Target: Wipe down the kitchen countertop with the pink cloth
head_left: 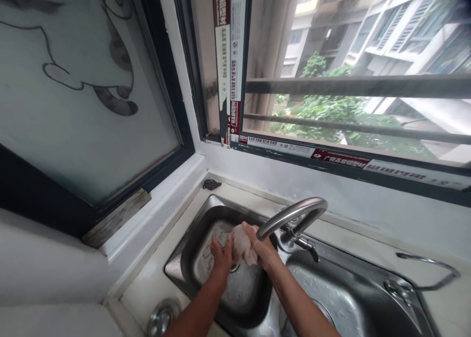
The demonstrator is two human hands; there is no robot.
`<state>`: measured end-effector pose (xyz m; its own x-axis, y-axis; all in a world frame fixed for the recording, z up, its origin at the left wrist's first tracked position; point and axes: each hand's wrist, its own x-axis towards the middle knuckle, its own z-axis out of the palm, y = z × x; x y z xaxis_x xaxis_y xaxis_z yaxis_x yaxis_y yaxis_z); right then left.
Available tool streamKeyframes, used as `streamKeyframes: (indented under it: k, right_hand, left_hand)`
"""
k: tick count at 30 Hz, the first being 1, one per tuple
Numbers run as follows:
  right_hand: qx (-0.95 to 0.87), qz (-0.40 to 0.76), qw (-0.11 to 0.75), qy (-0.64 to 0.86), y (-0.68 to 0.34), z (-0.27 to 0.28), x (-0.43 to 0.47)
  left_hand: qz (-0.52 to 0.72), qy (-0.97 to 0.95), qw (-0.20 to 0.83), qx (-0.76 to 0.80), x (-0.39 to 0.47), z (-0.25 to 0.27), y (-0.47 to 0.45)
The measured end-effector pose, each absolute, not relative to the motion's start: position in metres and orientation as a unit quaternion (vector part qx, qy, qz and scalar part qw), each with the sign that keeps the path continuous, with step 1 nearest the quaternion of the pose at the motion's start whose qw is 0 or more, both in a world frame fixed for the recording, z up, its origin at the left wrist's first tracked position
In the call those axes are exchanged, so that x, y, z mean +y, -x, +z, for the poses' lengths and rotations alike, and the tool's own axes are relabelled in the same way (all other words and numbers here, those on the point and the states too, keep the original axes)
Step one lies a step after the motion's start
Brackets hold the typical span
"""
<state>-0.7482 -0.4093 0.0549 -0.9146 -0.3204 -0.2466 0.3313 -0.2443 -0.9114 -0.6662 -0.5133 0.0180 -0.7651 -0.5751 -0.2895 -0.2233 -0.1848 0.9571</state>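
Two hands meet over the left basin (206, 258) of the steel sink. I see the left hand (222, 254) at nine o'clock of a pale cloth (241, 246), fingers curled against it, and the right hand (262, 246) at three o'clock, fingers wrapped round the bundle. The cloth sits under the curved faucet (294, 214). At eleven o'clock, a dark scrubber (212, 184) lies on the ledge.

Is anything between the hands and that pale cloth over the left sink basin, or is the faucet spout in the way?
Nothing visible stands between them. Both the left hand and the right hand are already on the pale cloth, above the left basin. The faucet spout arches just above the right hand without blocking it.
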Motion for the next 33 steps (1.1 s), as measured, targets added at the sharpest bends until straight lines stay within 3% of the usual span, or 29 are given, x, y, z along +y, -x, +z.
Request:
streamKeyframes:
  k: [3,6,14,21,25,27,31,33]
  right_hand:
    - [0.547,-0.802,0.241,-0.009,0.744,0.064,-0.408]
    - [0.503,-0.818,0.279,-0.018,0.739,0.068,-0.400]
    - [0.523,-0.821,0.224,-0.040,0.738,0.059,-0.372]
    - [0.733,-0.653,0.170,0.087,0.733,0.044,-0.353]
    - [0.824,-0.553,0.075,0.099,0.730,0.035,-0.339]
    - [0.802,-0.583,0.077,0.105,0.729,0.038,-0.336]
    - [0.690,-0.679,0.178,0.176,0.728,0.062,-0.342]
    - [0.681,-0.690,0.159,0.185,0.730,0.076,-0.346]
  left_hand:
    - [-0.663,-0.187,0.183,-0.701,-0.500,0.024,0.656]
    - [-0.612,-0.046,0.150,-0.775,-0.500,0.036,0.653]
    - [-0.652,-0.092,0.109,-0.744,-0.518,0.058,0.665]
    - [-0.821,-0.171,0.009,-0.545,-0.499,0.098,0.687]
    - [-0.850,-0.155,-0.051,-0.501,-0.495,0.117,0.695]
    - [-0.842,-0.128,-0.076,-0.518,-0.494,0.123,0.697]
    - [-0.783,-0.069,-0.069,-0.614,-0.498,0.131,0.704]
    - [-0.732,-0.042,-0.030,-0.680,-0.505,0.132,0.709]
